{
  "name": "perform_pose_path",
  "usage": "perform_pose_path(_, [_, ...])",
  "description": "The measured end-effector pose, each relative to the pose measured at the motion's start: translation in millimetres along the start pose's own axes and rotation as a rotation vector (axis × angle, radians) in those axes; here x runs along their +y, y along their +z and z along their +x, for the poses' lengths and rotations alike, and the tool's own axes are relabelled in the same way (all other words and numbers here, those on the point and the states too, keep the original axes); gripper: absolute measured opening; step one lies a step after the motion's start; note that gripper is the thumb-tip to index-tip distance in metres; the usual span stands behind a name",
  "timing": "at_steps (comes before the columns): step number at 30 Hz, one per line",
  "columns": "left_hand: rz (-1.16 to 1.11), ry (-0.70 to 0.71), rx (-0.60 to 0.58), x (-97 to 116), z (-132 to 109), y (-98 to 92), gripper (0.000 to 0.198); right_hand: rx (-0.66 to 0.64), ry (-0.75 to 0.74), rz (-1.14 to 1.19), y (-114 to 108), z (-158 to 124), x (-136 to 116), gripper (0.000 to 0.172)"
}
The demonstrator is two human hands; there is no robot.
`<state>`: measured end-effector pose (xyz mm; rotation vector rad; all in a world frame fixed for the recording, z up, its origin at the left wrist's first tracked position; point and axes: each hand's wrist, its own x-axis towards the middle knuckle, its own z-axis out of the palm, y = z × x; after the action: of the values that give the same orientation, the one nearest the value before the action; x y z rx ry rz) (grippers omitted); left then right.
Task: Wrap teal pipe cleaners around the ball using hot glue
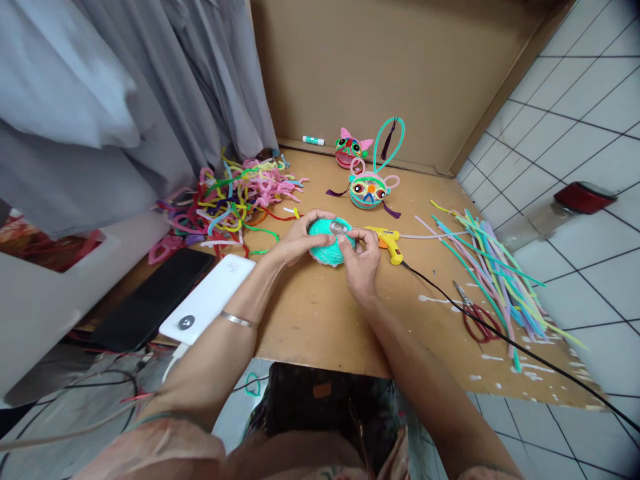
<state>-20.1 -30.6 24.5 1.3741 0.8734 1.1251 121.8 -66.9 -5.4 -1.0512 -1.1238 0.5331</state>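
A round turquoise piece (325, 251) that looks wound from fuzzy stems is held above the table, with a greyish-white spot near its top and a pink lower edge. My left hand (301, 241) wraps round its left side, thumb lying across the front. At its right side, my right hand (361, 257) has thumb and forefinger pinched close to the spot; anything tiny between them is hidden. Just right of that hand lies a yellow glue gun (393, 245). Behind stand a turquoise animal-face figure (369, 192) and a red-mouthed one with pink ears (349, 152).
Tangled coloured stems (240, 197) lie back left, near a black phone (157, 297) and a white power bank (210, 300). Red-handled scissors (481, 321), straight stems (505, 273) and the gun's black cable (450, 300) are on the right. A glue stick (313, 141) lies at the back.
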Motion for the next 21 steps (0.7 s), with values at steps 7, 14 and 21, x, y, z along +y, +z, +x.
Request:
perform_pose_path(7, [0.035, 0.051, 0.052, -8.2, 4.7, -0.9, 0.053, -0.060, 0.014, 0.054, -5.8, 0.0, -7.4, 0.014])
perform_pose_path(14, [0.059, 0.073, 0.068, -14.3, 8.4, -3.4, 0.055, -0.096, 0.004, 0.051, -4.7, -0.7, -2.6, 0.017])
perform_pose_path(21, [0.045, 0.065, 0.091, -10.1, 6.9, -1.7, 0.055, -0.096, -0.029, 0.040, -2.6, -1.1, 0.8, 0.016])
